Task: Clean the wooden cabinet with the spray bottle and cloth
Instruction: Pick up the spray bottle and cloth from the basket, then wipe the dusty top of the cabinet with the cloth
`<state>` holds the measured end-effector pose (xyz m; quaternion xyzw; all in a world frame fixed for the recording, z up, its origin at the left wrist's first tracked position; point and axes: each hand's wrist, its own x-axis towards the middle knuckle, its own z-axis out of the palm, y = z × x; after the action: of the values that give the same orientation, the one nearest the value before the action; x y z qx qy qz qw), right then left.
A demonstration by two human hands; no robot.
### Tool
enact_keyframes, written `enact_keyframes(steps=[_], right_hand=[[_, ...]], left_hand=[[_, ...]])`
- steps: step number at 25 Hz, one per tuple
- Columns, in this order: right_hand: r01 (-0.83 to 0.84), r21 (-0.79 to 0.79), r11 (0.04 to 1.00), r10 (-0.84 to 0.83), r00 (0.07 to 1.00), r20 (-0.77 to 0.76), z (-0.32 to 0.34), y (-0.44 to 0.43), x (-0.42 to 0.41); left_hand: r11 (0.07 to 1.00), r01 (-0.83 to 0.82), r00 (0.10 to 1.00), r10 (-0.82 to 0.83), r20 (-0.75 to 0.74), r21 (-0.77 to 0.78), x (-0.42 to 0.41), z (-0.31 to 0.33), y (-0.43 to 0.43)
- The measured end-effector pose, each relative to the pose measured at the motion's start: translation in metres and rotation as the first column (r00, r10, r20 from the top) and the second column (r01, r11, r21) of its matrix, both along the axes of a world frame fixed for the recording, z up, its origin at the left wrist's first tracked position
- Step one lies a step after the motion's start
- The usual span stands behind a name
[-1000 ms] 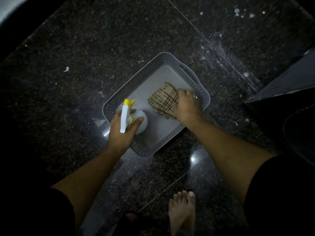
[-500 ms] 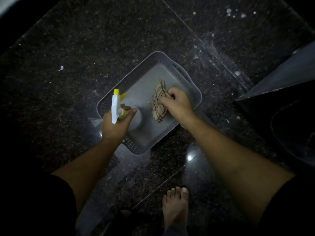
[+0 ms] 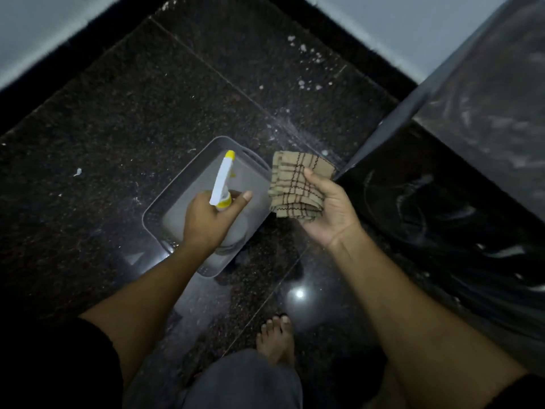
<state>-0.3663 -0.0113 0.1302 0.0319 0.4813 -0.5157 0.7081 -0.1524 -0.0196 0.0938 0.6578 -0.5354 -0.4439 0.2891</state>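
The dark speckled granite floor point(image 3: 147, 113) now fills more of the view than a second ago, and the dark glossy wooden cabinet point(image 3: 442, 216) along its right edge looms far larger; the person appears to be rising and turning towards it. The grey perforated plastic basket point(image 3: 153, 214) stays on the floor, near the cabinet's near corner; both tools have left its bottom. The left grip point(image 3: 206, 219) is wrapped round the neck of the white spray bottle with the yellow nozzle point(image 3: 221, 178), which it holds above the basket. The right grip point(image 3: 330, 208), palm up, pinches the folded beige checked cloth point(image 3: 295, 184) under its thumb; the cloth, which lay in the basket before, now hangs past the basket's right rim, just beside the cabinet. Fetching looks done; spraying the cabinet is probably next.
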Motion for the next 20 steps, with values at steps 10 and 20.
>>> enact_keyframes(steps=[10,20], right_hand=[[0.175,-0.104,0.979,-0.179,0.983,-0.033,0.119,0.095,-0.073],[0.312,-0.183,0.932,-0.341,0.927,-0.157,0.197,0.202,-0.146]], left_hand=[[0.956,0.268,0.95,-0.283,-0.132,-0.117,-0.078,0.118,0.011],[0.902,0.418,0.846,-0.429,-0.318,-0.105,-0.164,0.213,0.07]])
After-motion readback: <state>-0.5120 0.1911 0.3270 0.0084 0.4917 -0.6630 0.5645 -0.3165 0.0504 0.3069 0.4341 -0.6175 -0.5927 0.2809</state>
